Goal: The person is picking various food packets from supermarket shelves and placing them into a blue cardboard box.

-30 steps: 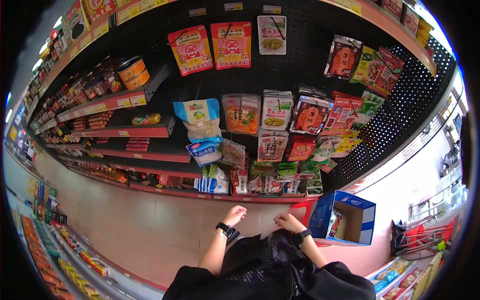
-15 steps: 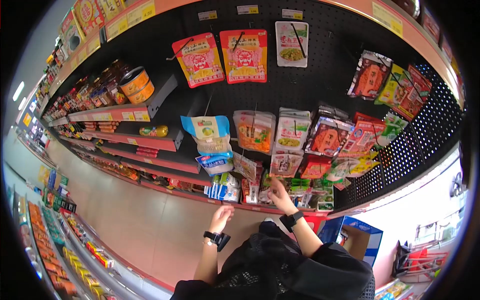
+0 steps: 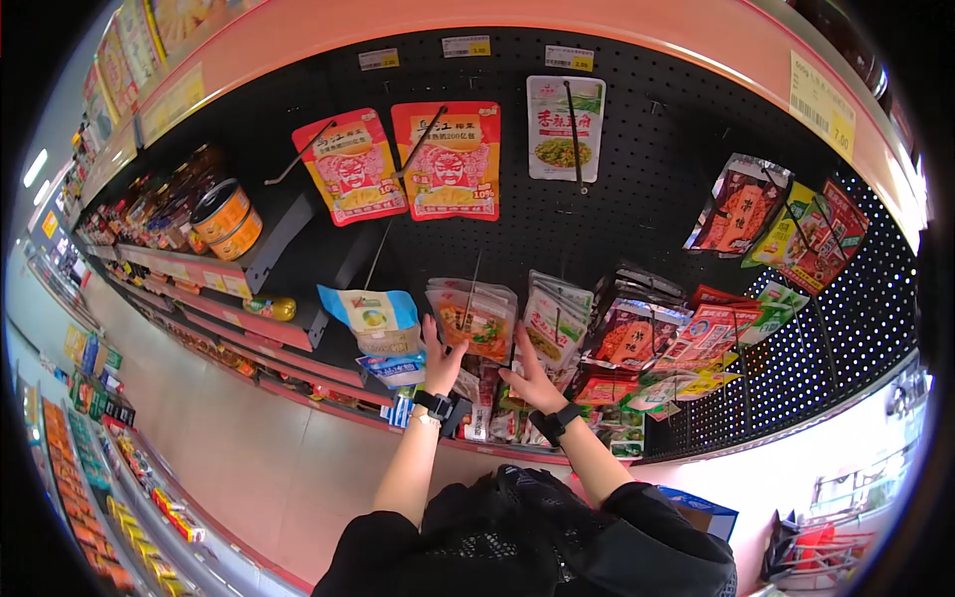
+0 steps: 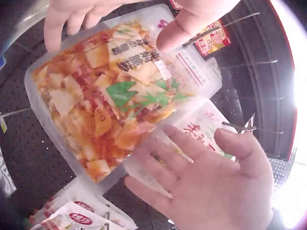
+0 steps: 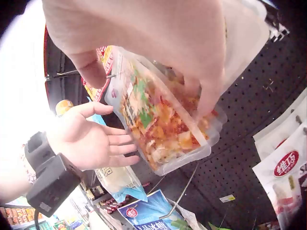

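Clear bags of orange-red pickled vegetables (image 3: 476, 316) hang on a hook in the middle of the head view. At the front bag's left side is my left hand (image 3: 440, 360), its fingers straight and its thumb out in front. My right hand (image 3: 534, 380) is at the opposite side, fingers extended along the edge. In the left wrist view, the right palm (image 4: 211, 179) faces the bag (image 4: 103, 100) with fingertips overlapping its edge. The right wrist view has the left hand (image 5: 88, 139) flat-fingered beside the bag, while the right hand's fingertips reach between the bags.
White and green packets (image 3: 557, 323) hang just right of the bags, with dark red packets (image 3: 632, 333) beyond. A blue and white bag (image 3: 373, 318) is close on the left. Metal hooks (image 3: 410, 149) jut from the black pegboard above. A blue box (image 3: 701, 507) stands low right.
Both hands have risen from low in front of the body to either side of the hanging pickled vegetable bags. The head view has come closer to the rack.
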A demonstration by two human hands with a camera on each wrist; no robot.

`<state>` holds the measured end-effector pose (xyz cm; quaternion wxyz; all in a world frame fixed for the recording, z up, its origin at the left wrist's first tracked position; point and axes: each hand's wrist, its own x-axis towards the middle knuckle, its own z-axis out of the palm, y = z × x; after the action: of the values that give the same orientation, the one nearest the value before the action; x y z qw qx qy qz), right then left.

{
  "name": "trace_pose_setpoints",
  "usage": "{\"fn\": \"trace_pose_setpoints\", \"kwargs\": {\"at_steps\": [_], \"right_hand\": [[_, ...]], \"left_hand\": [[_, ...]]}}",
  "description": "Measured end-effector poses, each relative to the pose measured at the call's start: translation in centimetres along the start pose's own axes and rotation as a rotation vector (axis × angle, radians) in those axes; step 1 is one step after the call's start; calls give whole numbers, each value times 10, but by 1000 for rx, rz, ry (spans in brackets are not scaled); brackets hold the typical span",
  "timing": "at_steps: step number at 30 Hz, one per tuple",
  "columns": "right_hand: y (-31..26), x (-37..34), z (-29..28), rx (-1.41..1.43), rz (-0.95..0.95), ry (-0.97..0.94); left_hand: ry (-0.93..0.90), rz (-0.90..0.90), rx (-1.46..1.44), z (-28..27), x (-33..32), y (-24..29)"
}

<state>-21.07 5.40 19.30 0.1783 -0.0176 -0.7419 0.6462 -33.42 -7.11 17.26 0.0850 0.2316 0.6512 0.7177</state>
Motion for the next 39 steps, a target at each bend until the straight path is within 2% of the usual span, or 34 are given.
{"fn": "trace_pose_setpoints", "kwargs": {"at_steps": [4,7,9,11,13,14,16,17,19,21,23,26,30,32,37,39], "right_hand": [[5,6,4,-152,-91,29],[12,7,14,-115,-86,103],[18,7,17,-84,-56,141],[18,5,21,-55,-28,179],[16,2,24,-296,-28,352],[15,3,25,-296,-26,360],[13,3,28,-399,-111,536],[10,1,29,-401,-106,539],[5,-3,31,-476,-28,563],[6,-3,35,-397,-32,565],[6,-3,37,-317,-37,567],[1,-7,36,-59,117,451],[-1,-9,38,13,117,394],[7,-9,39,129,46,368],[2,-14,40,177,82,319],[1,-15,40,177,99,298]], "left_hand": [[-56,-4,-98,-1,3,9],[-79,-19,-139,-5,2,4],[-65,21,-10,-9,4,-4],[-74,48,-12,-14,3,-13],[-94,63,44,-20,1,-20],[-95,88,119,-22,0,-24],[-136,95,218,-28,-6,-24],[-171,102,315,-28,-10,-11],[-157,37,282,-30,-14,3],[-230,-14,100,-39,-12,4],[-256,-38,135,-45,-11,7],[-245,-30,-5,-48,-12,11],[-307,-33,83,-60,-11,11],[-366,-97,-60,-60,-13,19],[-474,-93,-91,-68,-9,24],[-500,-148,-152,-68,-7,35]]}}
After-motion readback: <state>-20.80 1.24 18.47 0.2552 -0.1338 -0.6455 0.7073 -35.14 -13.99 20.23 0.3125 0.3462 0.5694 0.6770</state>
